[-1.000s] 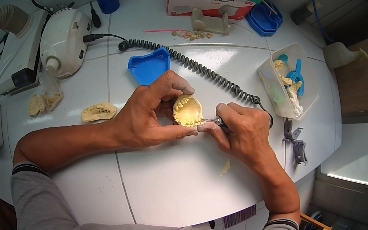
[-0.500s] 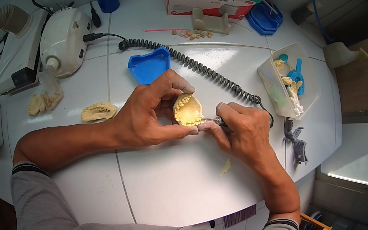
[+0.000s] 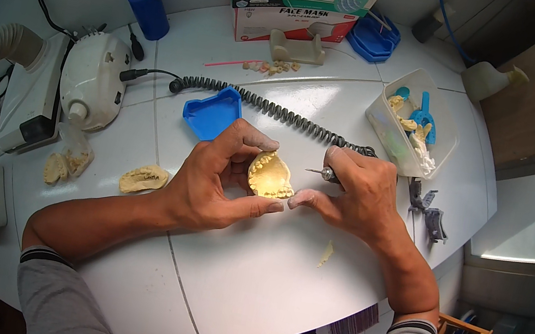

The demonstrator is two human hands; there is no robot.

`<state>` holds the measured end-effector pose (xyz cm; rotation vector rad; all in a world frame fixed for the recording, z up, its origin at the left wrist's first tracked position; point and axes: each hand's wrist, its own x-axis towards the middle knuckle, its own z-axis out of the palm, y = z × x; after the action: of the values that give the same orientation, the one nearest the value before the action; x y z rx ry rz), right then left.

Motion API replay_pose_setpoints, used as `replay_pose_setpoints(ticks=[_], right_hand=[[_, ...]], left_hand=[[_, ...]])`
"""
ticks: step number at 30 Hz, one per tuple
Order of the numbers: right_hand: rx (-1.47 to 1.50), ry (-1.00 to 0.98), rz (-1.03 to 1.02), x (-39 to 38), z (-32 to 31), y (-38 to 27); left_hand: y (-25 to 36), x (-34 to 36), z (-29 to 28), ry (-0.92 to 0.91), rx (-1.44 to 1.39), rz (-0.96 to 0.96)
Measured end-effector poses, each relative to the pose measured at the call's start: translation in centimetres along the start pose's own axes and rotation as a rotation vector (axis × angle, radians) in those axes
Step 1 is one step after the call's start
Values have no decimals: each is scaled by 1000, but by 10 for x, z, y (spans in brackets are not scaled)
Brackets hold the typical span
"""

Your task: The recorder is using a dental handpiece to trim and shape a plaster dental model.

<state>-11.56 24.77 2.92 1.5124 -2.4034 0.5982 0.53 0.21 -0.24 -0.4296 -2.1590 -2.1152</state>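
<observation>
A pale yellow plaster dental cast (image 3: pixel 270 176), with its row of teeth turned up toward me, is gripped between the thumb and fingers of my left hand (image 3: pixel 212 175). My right hand (image 3: pixel 360 190) is closed around a dental handpiece (image 3: pixel 330 174) with a thin metal bur at its tip. That tip points left at the cast, with a small gap between them. My right thumb reaches close to the cast's lower right edge. Most of the handpiece's body is hidden inside my right hand. A blue mould tray (image 3: pixel 214 113) lies just beyond my left hand.
A coiled black cord (image 3: pixel 277 111) runs from a white control unit (image 3: pixel 93 79) toward my right hand. Another cast (image 3: pixel 144 179) lies by my left forearm. A clear bin (image 3: pixel 393 143) stands at the right, a grey clamp-like piece (image 3: pixel 432 214) below it. Mask boxes (image 3: pixel 294 18) stand at the back.
The bur tip has come off the cast's right edge and moved slightly up and right. The cast remains in my left hand. The whole view has shifted a little.
</observation>
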Motion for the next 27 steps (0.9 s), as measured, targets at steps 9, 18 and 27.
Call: replay_pose_setpoints(ticks=[9,18,27], right_hand=[[-33,1,-52,-2,0,-3],[-45,-55,-58,-5,7,-6],[-57,71,-85,-5,15,-8]], left_hand=[[-3,2,-2,-110,-29,0],[-6,2,-2,-127,-15,17],[-8,6,-2,-120,-14,29]])
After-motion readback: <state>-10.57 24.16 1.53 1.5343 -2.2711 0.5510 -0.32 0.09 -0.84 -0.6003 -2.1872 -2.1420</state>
